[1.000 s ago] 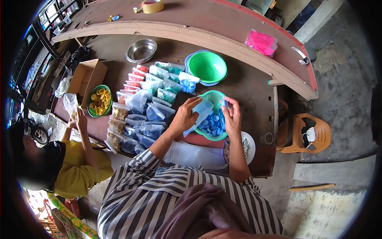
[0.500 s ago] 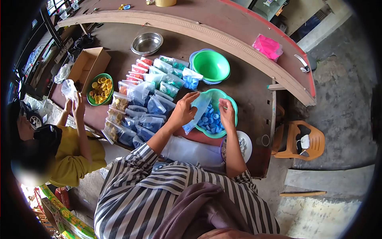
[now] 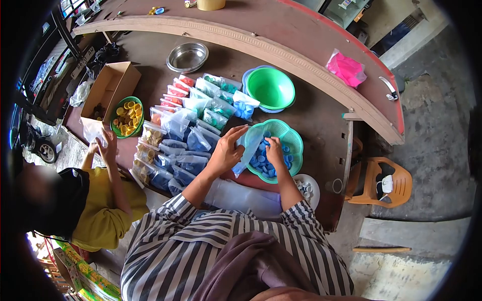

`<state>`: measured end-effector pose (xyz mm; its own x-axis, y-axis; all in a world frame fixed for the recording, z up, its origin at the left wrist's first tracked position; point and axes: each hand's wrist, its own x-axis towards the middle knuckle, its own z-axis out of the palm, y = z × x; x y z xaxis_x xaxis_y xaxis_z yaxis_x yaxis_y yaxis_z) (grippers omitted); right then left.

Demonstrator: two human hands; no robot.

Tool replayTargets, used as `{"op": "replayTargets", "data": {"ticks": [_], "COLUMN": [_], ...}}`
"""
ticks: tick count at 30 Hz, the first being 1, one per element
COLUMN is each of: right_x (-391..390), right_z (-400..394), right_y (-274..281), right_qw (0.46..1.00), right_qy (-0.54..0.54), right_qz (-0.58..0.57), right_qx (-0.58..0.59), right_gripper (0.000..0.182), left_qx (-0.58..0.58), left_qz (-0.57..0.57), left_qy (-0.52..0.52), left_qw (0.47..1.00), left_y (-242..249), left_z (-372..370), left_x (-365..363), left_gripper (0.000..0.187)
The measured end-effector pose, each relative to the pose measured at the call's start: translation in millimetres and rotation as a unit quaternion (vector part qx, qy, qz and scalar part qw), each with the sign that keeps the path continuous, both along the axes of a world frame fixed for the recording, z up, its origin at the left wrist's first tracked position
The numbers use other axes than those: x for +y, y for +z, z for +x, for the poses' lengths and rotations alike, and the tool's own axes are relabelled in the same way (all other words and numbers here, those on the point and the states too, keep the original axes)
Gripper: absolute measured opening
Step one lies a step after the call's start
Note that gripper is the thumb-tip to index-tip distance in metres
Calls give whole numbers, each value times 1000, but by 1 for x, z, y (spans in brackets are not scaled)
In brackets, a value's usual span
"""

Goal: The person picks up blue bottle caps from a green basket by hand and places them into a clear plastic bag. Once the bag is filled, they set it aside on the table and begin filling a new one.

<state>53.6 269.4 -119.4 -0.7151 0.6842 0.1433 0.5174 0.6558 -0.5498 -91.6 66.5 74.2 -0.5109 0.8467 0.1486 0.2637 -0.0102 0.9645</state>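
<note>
My left hand [image 3: 227, 152] is closed on the upper part of a clear plastic bag [image 3: 246, 154], which hangs beside a light-green basket [image 3: 296, 131]. A blue tint shows low in the bag; its contents are not clear. Loose blue caps [image 3: 262, 161] lie in the basket. My right hand [image 3: 275, 152] reaches over them with fingers pinched together at a blue cap [image 3: 267, 134], close to the bag's side. Filled bags of blue caps [image 3: 191, 163] lie in rows left of my left hand. Under my forearms rests a stack of flat clear bags [image 3: 241, 193].
A person in a mustard top [image 3: 108, 208] handles a clear bag at left, near a green basket of yellow caps [image 3: 140, 120] and a cardboard box [image 3: 125, 75]. Green bowl [image 3: 271, 88] and metal bowl [image 3: 187, 56] stand behind; a white plate [image 3: 314, 193] sits right.
My right hand has moved from raised beside the bag, fingers apart, down and left among the blue caps. My left hand keeps the bag. The other person's hands have lowered with their bag.
</note>
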Motion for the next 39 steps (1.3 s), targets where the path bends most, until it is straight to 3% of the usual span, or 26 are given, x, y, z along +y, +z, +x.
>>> {"op": "replayTargets", "data": {"ticks": [4, 7, 12, 14, 17, 18, 20, 21, 22, 28, 30, 32, 34, 36, 38, 39], "right_x": [3, 13, 10, -5, -47, -56, -70, -73, -77, -80, -81, -84, -80, -66, -57, -54], "right_z": [2, 12, 24, 16, 0, -4, -12, -13, -13, -5, -1, 5, 9, 18, 29, 32], "right_y": [-6, -21, 19, 67, 158, 167, 180, 194, 191, 194, 200, 195, 193, 156, 127, 118], "right_qw": [999, 997, 988, 912, 886, 885, 909, 944, 949, 944, 971, 977, 965, 952, 976, 976], "right_qy": [-23, -58, -101, -87, -39, -42, 53, 85, 81, 32, 115, 92, 37, -19, -47, -47], "right_qz": [-27, -30, -97, -252, -198, -198, -121, -65, -115, -48, 102, 60, 2, -85, -108, -108], "right_qx": [-18, 31, 60, 311, 417, 419, 395, 313, 281, 326, 182, 184, 258, 294, 184, 186], "right_gripper": [23, 15, 15, 15, 14, 14, 14, 12, 10, 11, 14, 16, 14, 15, 19, 19], "left_qx": [-2, 24, 10, 19, 45, 46, 51, 52, 51, 37, 29, 12, 16, 28, 52, 53], "left_qz": [-20, -19, -26, -23, 9, 8, 13, 14, 14, 18, 17, 19, 21, 26, 25, 25], "left_qy": [-10, -15, -20, -15, -15, -19, -20, -25, -25, -18, -25, -14, -16, -8, -5, -5], "left_qw": [1000, 999, 999, 999, 999, 999, 998, 998, 998, 999, 999, 1000, 1000, 999, 998, 998], "left_y": [-2, -8, -7, -12, -17, -17, -16, -16, -15, -9, -1, 9, 12, 16, 13, 13], "left_z": [-4, -5, -3, -3, -1, -1, 2, 4, 4, 7, 10, 14, 15, 16, 14, 15], "left_x": [1, 6, 17, 18, 20, 20, 20, 19, 18, 6, 3, 0, -3, -9, -16, -18], "left_gripper": [58, 59, 60, 60, 60, 60, 60, 60, 59, 59, 58, 54, 54, 55, 55, 55]}}
